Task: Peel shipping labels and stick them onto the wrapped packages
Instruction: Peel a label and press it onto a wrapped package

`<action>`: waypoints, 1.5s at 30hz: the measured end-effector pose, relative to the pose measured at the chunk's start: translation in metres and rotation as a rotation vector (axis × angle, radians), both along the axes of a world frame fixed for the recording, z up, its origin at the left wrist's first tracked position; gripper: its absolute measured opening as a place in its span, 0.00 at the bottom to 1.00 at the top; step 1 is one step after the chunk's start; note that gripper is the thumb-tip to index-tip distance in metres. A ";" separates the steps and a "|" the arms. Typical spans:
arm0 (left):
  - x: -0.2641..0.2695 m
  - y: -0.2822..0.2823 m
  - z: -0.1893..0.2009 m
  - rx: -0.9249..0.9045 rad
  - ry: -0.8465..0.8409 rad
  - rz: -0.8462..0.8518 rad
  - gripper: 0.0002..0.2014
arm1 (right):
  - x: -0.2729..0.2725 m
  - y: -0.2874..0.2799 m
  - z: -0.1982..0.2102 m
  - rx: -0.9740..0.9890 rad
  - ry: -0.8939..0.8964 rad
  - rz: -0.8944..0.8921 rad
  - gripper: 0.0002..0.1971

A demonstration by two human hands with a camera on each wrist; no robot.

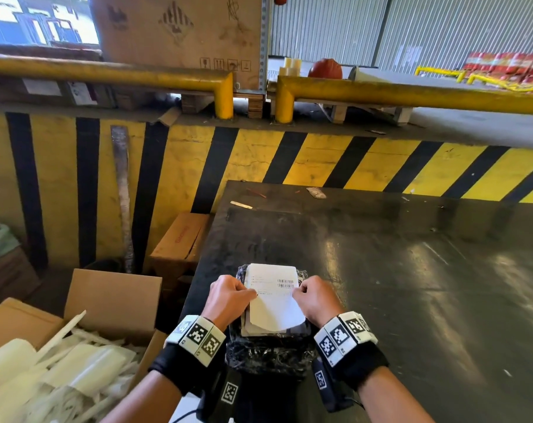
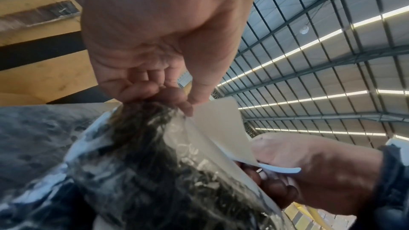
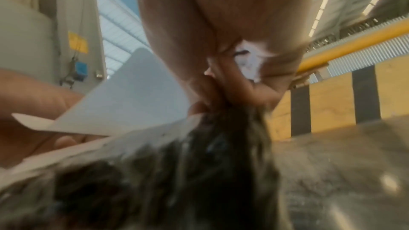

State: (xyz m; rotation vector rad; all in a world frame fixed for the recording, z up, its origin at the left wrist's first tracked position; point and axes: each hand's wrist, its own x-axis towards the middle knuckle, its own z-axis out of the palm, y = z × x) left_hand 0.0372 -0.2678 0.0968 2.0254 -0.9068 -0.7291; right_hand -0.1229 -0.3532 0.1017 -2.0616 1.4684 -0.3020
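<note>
On the dark worktop point(image 1: 381, 270) a wrapped package point(image 1: 268, 355) lies under a shipping label point(image 1: 274, 303); left hand point(image 1: 228, 297) and right hand point(image 1: 315, 299) pinch its side edges. Backing looks half peeled; sticking remains.

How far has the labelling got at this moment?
Done: one wrapped package lies on the dark table, and a pile of white strips fills the open box at left. In hand: the left hand and right hand pinch the side edges of a label over the package; its near end curls up. Left: pressing the label flat. No other packages are in view.
</note>
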 end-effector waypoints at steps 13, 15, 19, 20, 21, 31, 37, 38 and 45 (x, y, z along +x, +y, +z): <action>-0.015 0.025 0.000 0.120 -0.460 -0.092 0.15 | -0.026 0.027 0.018 -0.338 0.329 0.178 0.12; -0.017 0.035 -0.005 -0.014 -0.600 -0.161 0.15 | -0.037 0.040 0.006 -0.471 0.271 0.261 0.15; -0.018 0.042 -0.025 0.062 -0.723 -0.394 0.49 | -0.041 0.065 -0.004 -0.444 0.234 0.431 0.40; -0.020 0.043 -0.031 0.097 -0.708 -0.437 0.57 | -0.040 0.068 -0.006 -0.392 0.277 0.460 0.48; -0.022 0.044 -0.034 0.108 -0.692 -0.459 0.61 | -0.039 0.070 -0.007 -0.346 0.316 0.472 0.53; -0.029 0.051 -0.032 0.150 -0.581 -0.447 0.46 | 0.005 -0.005 -0.012 -0.214 0.412 0.376 0.32; -0.026 0.050 -0.034 0.148 -0.556 -0.462 0.41 | 0.015 -0.021 -0.012 -0.236 0.395 0.381 0.31; -0.026 0.049 -0.034 0.144 -0.555 -0.467 0.41 | 0.013 -0.015 -0.010 -0.257 0.425 0.411 0.34; -0.023 0.050 -0.039 0.119 -0.548 -0.476 0.41 | -0.002 0.033 0.003 -0.362 0.603 0.765 0.59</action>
